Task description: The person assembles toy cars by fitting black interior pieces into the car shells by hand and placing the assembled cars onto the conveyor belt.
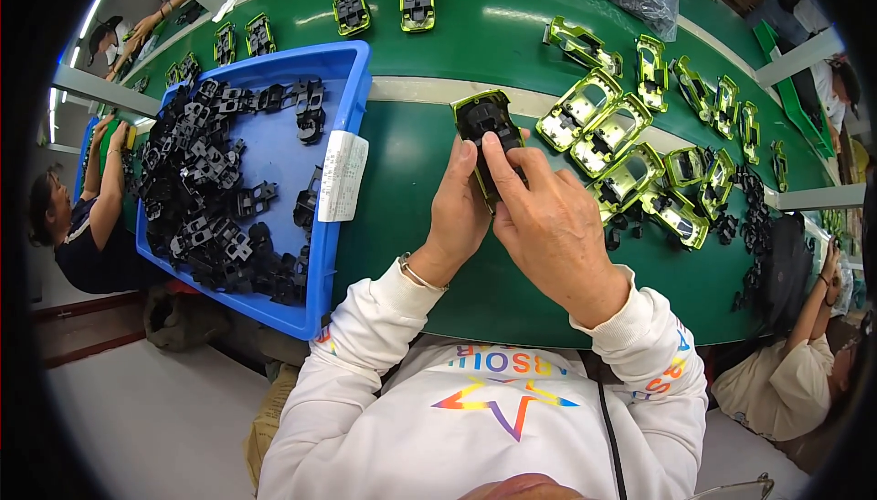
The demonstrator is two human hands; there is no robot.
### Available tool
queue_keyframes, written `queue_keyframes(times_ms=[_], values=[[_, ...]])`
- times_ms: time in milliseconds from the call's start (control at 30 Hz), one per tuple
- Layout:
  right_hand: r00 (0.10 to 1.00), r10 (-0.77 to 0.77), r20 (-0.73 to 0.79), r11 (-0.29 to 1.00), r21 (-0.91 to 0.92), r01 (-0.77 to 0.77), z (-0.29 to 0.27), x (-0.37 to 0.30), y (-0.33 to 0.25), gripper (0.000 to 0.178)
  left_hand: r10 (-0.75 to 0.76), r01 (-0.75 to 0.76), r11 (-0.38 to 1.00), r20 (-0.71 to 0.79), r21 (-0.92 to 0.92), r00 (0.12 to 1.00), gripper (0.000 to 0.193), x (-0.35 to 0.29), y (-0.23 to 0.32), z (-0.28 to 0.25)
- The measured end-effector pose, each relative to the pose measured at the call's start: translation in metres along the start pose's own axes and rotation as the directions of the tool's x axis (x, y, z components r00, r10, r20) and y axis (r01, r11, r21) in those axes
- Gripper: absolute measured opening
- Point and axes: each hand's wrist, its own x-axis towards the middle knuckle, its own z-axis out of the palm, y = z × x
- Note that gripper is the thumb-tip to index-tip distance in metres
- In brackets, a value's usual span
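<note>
Between my hands is a green toy car body [461,112], tilted up, with a black interior part [483,118] seated inside it. My left hand [454,212] is closed around its left side, thumb along the edge. My right hand [562,231] lies against the right side, its index finger pressing down on the black part while the other fingers curl at the edge. The underside of the car body is hidden. To the right, close to my right hand, lie several similar green car shells [610,135], with open frames and pale insides.
A blue bin [359,80] heaped with black plastic parts [196,157] stands on the left, a paper label [343,176] on its side. Car bodies with black interiors [417,2] sit on the far green surface. Loose black parts [754,226] lie at right. Other people work on both sides.
</note>
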Motion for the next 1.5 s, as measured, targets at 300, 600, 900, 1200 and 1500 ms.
queue_keyframes(times_ms=[300, 600, 900, 1200, 1500], values=[[0.994, 0.007, 0.111, 1.0, -0.013, -0.005, -0.01, 0.006, -0.004, 0.051, -0.004, 0.007, 0.997, -0.042, 0.075, 0.999, 0.051, -0.004, -0.01, -0.005], [0.995, 0.104, -0.01, 0.994, -0.033, -0.104, 0.01, -0.002, 0.003, 0.044, -0.136, 0.135, 0.991, -0.033, -0.005, 0.99, 0.053, 0.013, -0.028, -0.023], [0.988, 0.067, -0.142, 0.988, -0.13, -0.085, 0.024, -0.017, 0.004, 0.036, 0.004, -0.006, 0.997, 0.028, 0.08, 1.0, 0.04, 0.015, -0.02, -0.018], [0.952, 0.26, -0.159, 0.962, 0.129, -0.241, -0.039, -0.104, 0.064, 0.011, 0.025, 0.024, 0.948, -0.15, 0.318, 0.988, 0.042, 0.014, -0.01, -0.018], [0.963, 0.266, -0.036, 0.957, 0.126, -0.26, -0.019, -0.135, 0.079, 0.022, -0.024, 0.066, 0.952, -0.141, 0.299, 0.99, 0.043, 0.013, -0.01, -0.016]])
